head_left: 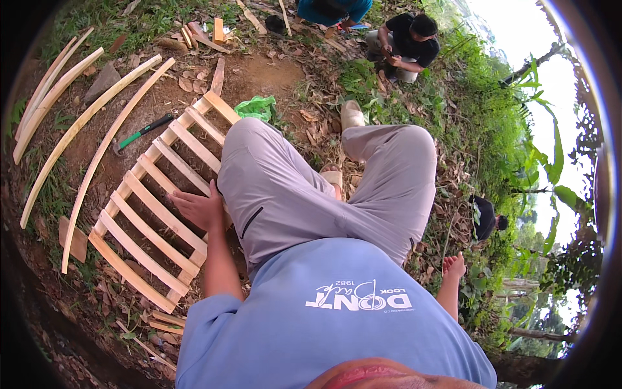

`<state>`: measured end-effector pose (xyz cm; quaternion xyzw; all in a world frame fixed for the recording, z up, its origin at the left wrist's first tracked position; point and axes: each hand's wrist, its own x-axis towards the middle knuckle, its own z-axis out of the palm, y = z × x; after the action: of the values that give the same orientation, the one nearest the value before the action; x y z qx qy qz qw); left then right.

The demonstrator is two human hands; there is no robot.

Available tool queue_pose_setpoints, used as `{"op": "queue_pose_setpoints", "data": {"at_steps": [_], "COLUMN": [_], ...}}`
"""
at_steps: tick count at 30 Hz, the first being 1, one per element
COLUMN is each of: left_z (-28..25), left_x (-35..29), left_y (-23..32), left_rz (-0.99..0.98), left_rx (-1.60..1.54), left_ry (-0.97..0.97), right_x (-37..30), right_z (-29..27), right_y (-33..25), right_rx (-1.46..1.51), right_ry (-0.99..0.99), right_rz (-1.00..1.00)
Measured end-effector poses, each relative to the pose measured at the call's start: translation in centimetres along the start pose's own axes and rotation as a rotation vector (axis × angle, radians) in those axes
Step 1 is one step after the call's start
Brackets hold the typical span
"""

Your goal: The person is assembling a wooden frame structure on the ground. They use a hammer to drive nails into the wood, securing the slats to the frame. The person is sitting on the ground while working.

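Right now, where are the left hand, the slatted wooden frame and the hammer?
left hand (pixel 199 209), head view, back of the hand.
slatted wooden frame (pixel 144 194), head view, a middle slat.
hammer (pixel 148 128), head view, green handle.

Left hand (pixel 197 209) flat, fingers spread, palm down; right hand (pixel 453 266) lowered at side, fingers loosely extended

The slatted wooden frame (pixel 155 194) disappears at its three o'clock side under the person's grey-trousered left leg (pixel 272 188). The left hand (pixel 197 207) rests flat on it, palm side hidden. At four o'clock the right hand (pixel 453 266) is small, fingers up, its grip unreadable. At twelve o'clock a person in teal (pixel 334 10) is cut off by the top edge.
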<state>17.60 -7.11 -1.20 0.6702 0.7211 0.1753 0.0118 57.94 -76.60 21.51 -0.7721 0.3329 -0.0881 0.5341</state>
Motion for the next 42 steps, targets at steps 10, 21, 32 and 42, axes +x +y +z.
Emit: {"op": "queue_pose_setpoints", "data": {"at_steps": [10, 21, 32, 42], "left_z": [1.2, 1.0, 7.3, 10.3], "left_x": [0.0, -0.6, -1.2, -0.1], "left_y": [0.8, 1.4, 2.2, 2.2], "left_rz": [-0.018, -0.040, -0.168, -0.123], "left_rx": [0.131, 0.307, 0.618, 0.723], "left_ry": [-0.067, -0.084, 0.028, -0.030], "right_x": [-6.3, -16.0, -15.8, -13.6], "right_z": [17.7, 34.3, 54.7, 50.9], "right_y": [-14.5, -31.8, -22.0, -22.6], "right_rx": [0.328, 0.361, -1.053, -1.036], "right_ry": [-0.478, -0.898, -1.549, -1.566], "right_rz": [0.019, -0.386, -0.917, -0.584]}}
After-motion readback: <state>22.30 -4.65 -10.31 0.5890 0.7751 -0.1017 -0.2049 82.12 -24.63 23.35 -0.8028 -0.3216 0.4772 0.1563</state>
